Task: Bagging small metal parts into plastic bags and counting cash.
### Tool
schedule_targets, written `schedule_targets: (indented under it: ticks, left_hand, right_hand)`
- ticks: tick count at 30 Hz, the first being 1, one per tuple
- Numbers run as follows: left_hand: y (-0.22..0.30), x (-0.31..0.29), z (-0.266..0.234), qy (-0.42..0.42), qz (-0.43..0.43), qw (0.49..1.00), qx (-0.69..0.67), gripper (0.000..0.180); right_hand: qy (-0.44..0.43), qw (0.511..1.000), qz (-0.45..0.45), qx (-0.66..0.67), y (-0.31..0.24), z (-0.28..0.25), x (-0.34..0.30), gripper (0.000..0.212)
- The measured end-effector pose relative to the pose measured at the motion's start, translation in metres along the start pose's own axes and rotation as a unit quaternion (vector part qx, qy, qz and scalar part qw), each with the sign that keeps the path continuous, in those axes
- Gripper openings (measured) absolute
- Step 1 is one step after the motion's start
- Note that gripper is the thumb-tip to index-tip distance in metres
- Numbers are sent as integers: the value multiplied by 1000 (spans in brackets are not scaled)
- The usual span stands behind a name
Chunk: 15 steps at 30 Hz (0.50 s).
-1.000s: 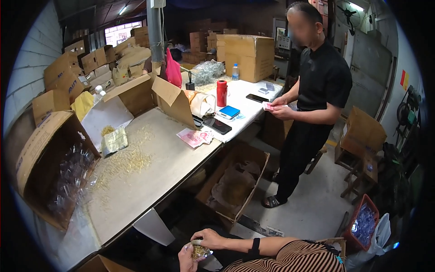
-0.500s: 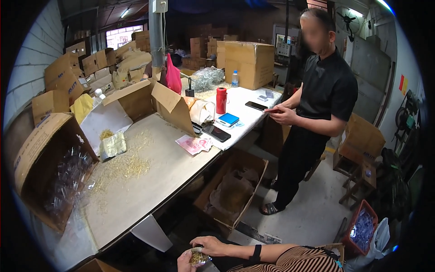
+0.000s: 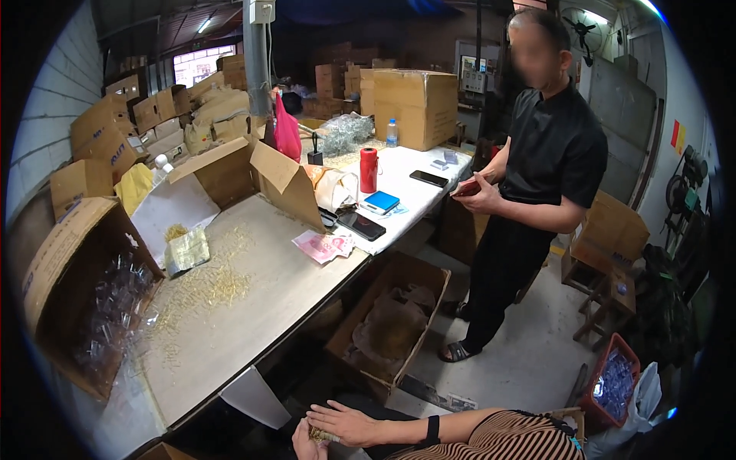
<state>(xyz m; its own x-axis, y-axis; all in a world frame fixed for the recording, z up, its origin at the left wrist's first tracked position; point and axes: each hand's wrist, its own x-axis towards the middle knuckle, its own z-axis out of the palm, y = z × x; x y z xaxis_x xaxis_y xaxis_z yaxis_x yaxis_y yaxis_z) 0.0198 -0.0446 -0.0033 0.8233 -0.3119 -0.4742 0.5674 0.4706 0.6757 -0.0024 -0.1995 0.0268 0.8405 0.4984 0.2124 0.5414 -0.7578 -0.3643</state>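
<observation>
Low at the bottom of the picture, my left hand is closed round a small bunch of thin golden pieces, mostly covered by my fingers. My right hand lies over it from the right, fingers stretched out flat and touching the left hand. A dark band circles my right wrist, below a striped sleeve. On the table above my hands, many similar thin golden pieces lie scattered beside a crumpled silvery packet.
A tipped carton of clear plastic pieces stands at left. Banknotes, a phone, a blue-topped scale and a red flask lie rightward. An open carton sits below the edge. A person stands at right holding something red.
My right hand has gone from bent fingers at the golden bunch to lying flat over it, hiding more of it. The view has shifted slightly. The other person's hands have moved a little.
</observation>
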Motion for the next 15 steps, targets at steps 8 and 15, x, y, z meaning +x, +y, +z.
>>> schedule_targets:
  ticks: [8,15]
  left_hand:
    - [-10,9,0,1,79,997,27,28]
    - [-7,3,6,28,19,999,9,32]
  right_hand:
    - [11,999,9,52,0,10,-11,52]
    - [-6,999,19,40,3,0,-8,57]
